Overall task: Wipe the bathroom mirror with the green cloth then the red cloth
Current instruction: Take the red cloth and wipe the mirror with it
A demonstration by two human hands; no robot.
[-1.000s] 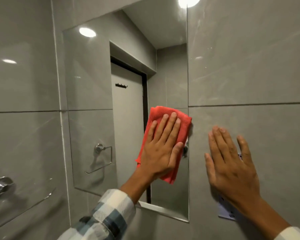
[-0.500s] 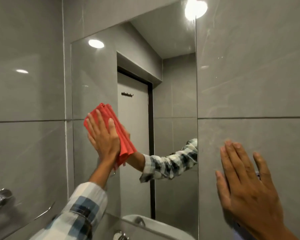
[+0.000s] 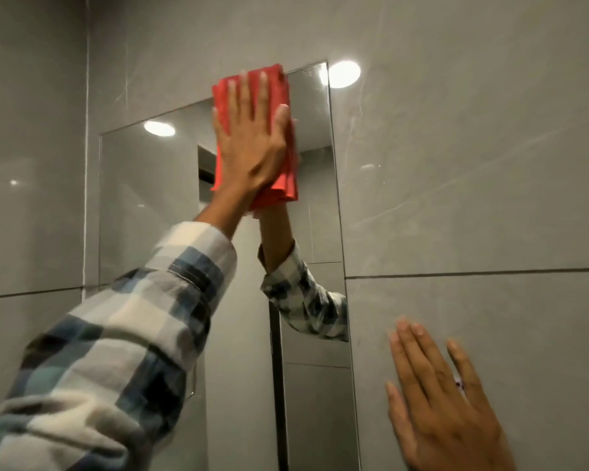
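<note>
While the left hand (image 3: pixel 249 137) lay spread flat, it pressed the folded red cloth (image 3: pixel 272 93) against the top edge of the bathroom mirror (image 3: pixel 150 212), likely to keep even contact. Meanwhile the right hand (image 3: pixel 439 399) rested open-palmed on the grey wall tile (image 3: pixel 473 198) beside it, apparently bracing the reach.

R hand (image 3: pixel 446 402) cut off at btm edge; L fingertips (image 3: pixel 252 79) blurred.

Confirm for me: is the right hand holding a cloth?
No, the right hand lies flat and bare on the wall tile; the left hand presses the red cloth.
</note>
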